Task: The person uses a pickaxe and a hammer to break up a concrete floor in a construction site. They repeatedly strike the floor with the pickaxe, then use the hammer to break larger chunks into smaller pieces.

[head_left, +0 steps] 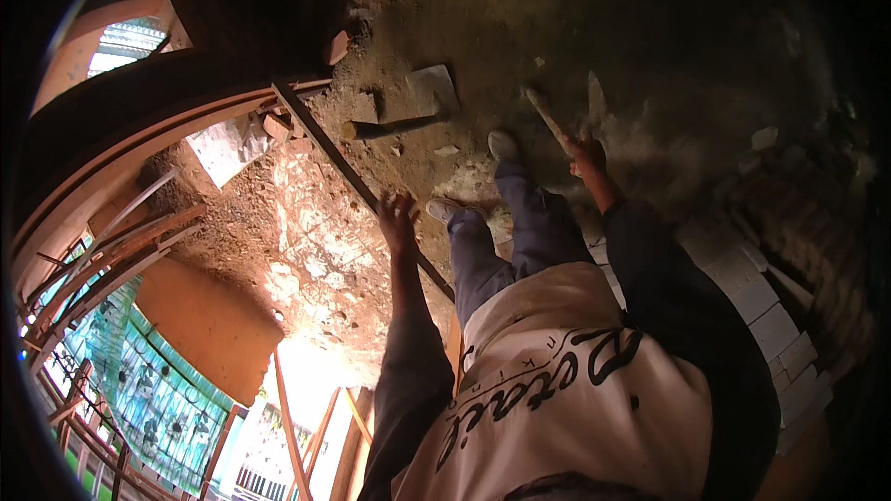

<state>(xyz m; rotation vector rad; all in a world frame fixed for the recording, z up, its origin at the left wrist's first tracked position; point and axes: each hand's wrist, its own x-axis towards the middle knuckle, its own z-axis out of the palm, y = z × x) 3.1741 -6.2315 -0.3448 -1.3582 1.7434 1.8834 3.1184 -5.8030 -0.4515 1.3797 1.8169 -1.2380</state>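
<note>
My right hand point(587, 161) is closed around a long, pale, stick-like tool point(546, 116), which points up and to the left over the dim floor. What sits at the tool's far end is too dark to make out. A pale pointed shape point(596, 97) shows just beyond that hand; whether it touches the tool I cannot tell. My left hand point(397, 220) has its fingers apart and appears to hold nothing. It is right beside a long narrow wooden bar point(336, 156) that runs diagonally past it; contact is unclear.
On the floor ahead lie a square grey slab point(432, 88) and a dark bar-shaped piece point(394, 126). Broken bricks point(277, 126) and a whitish sheet point(227, 144) are to the left. Pale blocks point(756, 301) line the right side. Lower left, a teal patterned cloth point(167, 390) hangs.
</note>
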